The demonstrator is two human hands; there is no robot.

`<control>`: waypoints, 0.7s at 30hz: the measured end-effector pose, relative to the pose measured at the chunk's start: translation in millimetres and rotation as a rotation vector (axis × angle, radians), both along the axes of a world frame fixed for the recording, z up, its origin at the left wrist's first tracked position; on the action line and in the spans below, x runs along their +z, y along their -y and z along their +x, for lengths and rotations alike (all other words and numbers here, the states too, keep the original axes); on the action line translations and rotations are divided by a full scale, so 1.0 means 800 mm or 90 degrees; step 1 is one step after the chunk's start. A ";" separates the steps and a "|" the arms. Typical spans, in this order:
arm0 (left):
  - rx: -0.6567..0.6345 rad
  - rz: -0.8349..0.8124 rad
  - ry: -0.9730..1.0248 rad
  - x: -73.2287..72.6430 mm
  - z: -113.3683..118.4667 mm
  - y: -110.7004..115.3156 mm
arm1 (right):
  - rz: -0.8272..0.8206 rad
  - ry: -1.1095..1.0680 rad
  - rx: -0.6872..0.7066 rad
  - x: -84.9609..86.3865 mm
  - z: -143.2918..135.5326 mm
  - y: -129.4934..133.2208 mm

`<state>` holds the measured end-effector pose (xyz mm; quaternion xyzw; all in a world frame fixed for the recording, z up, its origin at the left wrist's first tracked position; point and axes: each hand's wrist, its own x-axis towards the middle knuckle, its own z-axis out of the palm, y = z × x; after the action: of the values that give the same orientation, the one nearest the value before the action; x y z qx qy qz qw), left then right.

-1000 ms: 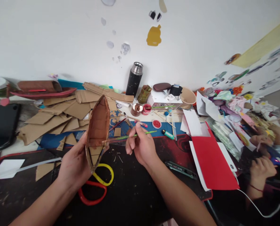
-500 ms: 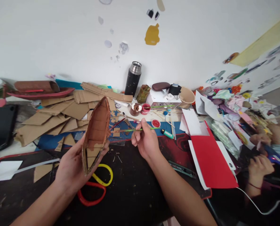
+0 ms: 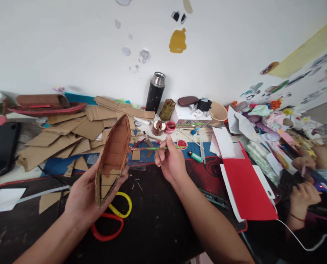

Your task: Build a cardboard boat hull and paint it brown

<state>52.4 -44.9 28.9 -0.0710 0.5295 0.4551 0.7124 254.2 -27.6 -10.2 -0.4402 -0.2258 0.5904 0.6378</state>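
My left hand [image 3: 84, 192] is wrapped round the lower part of a small cardboard boat [image 3: 114, 152], tilted with its pointed end up. Reddish-brown paint coats most of its inside; the lower end shows bare cardboard. Pinched in my right hand [image 3: 170, 161] is a thin green-handled paintbrush [image 3: 151, 148]. Its bristle tip meets the boat's right outer edge. Behind stand an open pot of brown paint [image 3: 158, 127] and a pot of red paint [image 3: 170, 127] with another brush across it. A red-smeared lid [image 3: 182, 144] lies just beyond my right hand.
Scissors [image 3: 108, 227] with red and yellow handles lie beneath my left hand. Cardboard pieces [image 3: 61, 134] pile up at left, below a red model boat [image 3: 47, 110]. A black flask [image 3: 155, 91] stands by the wall. Red paper [image 3: 246, 183] lies right, near another person's hand [image 3: 303, 198].
My right hand and the paintbrush have shifted slightly upward, the brush tip sliding up along the boat's edge. The boat has tilted a little in my left hand.
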 end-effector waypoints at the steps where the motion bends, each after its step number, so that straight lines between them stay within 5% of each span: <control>1: 0.000 0.005 -0.003 -0.001 0.000 -0.001 | 0.002 -0.001 0.004 0.001 0.001 0.001; 7: 0.007 0.005 -0.010 -0.011 -0.001 -0.001 | -0.003 0.000 0.085 0.000 -0.004 0.008; 13: -0.012 0.057 -0.001 -0.021 -0.007 0.004 | 0.002 -0.006 0.009 0.000 0.001 -0.002; 21: 0.003 0.043 -0.001 -0.022 -0.009 0.003 | -0.011 0.008 0.076 0.004 -0.001 0.004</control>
<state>45.6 -47.6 11.3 -0.0475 0.5144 0.4743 0.7128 253.3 -30.5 -7.2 -0.4353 -0.2504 0.6264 0.5962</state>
